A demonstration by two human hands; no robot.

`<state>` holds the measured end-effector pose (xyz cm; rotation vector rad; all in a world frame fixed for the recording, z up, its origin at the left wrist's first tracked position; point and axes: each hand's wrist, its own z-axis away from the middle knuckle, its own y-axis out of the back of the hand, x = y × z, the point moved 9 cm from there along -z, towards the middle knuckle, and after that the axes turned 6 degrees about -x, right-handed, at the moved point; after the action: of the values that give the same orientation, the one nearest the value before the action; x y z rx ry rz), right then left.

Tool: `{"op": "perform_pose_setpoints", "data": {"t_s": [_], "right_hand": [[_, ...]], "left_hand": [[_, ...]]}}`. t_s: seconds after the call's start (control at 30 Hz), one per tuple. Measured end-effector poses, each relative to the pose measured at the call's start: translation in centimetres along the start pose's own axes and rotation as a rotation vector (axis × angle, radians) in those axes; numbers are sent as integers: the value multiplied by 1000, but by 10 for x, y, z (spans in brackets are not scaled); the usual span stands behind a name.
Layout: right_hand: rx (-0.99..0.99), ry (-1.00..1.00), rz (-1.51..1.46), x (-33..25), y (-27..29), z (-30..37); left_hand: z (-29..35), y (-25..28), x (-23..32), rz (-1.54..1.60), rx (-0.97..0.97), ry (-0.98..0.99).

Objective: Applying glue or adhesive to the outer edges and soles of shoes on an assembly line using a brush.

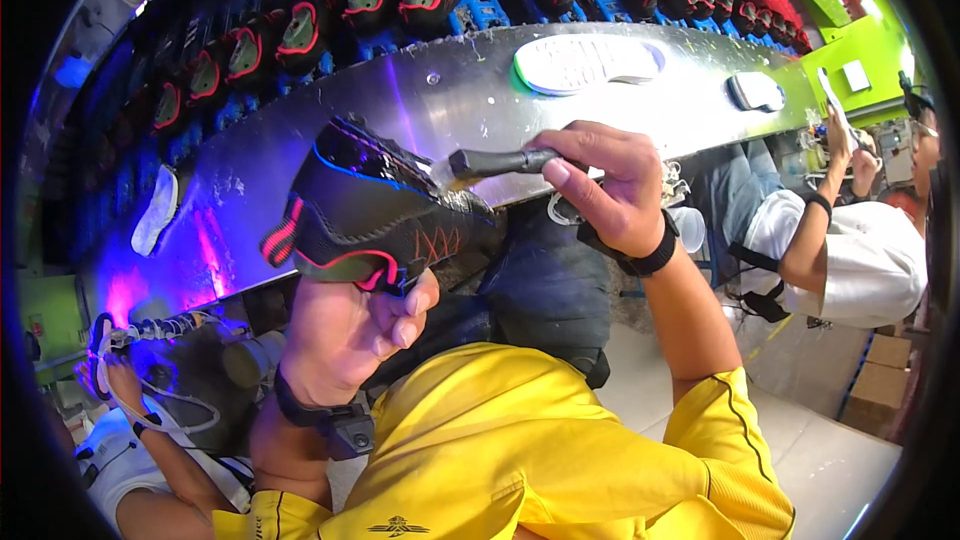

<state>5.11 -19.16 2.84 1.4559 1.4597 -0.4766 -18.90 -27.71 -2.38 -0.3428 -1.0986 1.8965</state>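
My left hand [345, 328] holds a black shoe upper [360, 205] by its collar end, fingers curled beneath the red-edged opening. The upper is tilted on its side, its underside turned up with a glossy wet-looking sheen. A blue line runs along its lower edge, and red stitching marks its side. In my right hand [615, 185] is a dark-handled brush [492, 164], pinched between thumb and fingers. Its pale bristles rest at the edge of the upper's shiny underside, as near as I can tell touching it. Both wrists wear black bands.
A metal bench [450, 75] curves ahead, bearing a white sole [590, 64], another sole [757, 91] and a third [156, 210] at left. Beyond it, several black uppers [300, 30] stand on blue racks. Co-workers sit right [830, 250] and left [175, 470], their hands on pieces.
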Motion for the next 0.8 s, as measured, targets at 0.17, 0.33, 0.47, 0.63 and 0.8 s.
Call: {"op": "perform_pose_setpoints", "data": {"t_s": [0.17,0.33,0.47,0.63,0.8], "right_hand": [[100,-316,-117,22,5,18],[126,-385,15,9,17,30],[260,-417,-10,14,50,48],[605,-562,-255,54,84,89],[595,-601,-251,68,77,98]], "left_hand": [[-18,29,17,-712,215,-81],[-59,0,42,-224,-155,-256],[-97,-55,66,-304,-243,-248],[-200,-139,148,-1007,-29,-426],[-302,-204,245,-2030,390,-834]]}}
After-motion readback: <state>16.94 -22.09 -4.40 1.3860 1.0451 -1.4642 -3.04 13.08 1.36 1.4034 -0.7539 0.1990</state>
